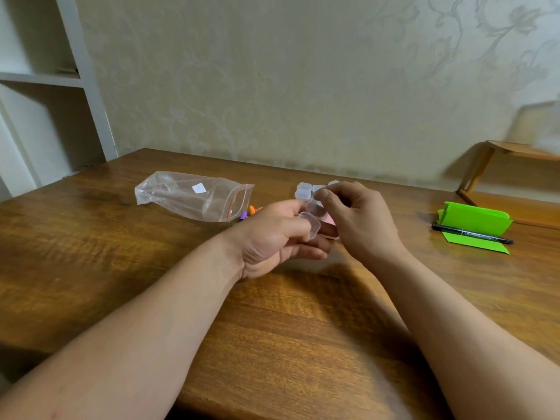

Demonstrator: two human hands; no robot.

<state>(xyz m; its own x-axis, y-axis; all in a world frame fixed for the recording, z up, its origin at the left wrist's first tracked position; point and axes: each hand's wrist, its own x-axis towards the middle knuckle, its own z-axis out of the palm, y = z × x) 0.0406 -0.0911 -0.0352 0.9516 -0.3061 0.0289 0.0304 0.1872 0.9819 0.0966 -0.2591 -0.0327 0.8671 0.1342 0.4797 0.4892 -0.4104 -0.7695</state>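
Above the middle of the wooden table (121, 268), both hands hold one small clear plastic box (313, 221) with a hinged lid. My left hand (272, 237) grips the box's base from the left with thumb and fingers. My right hand (360, 219) pinches the raised lid (316, 207) between thumb and fingers. Something pink (329, 221) shows just behind the box, mostly hidden by my fingers. Several more small clear boxes (306, 190) stand on the table right behind the hands.
An empty clear zip bag (194, 195) lies to the left. Small orange and purple pieces (248, 212) peek out by its mouth. Folded green paper (475, 222) and a black marker pen (472, 234) lie at the right. A wooden stand (485, 165) and the wall lie beyond.
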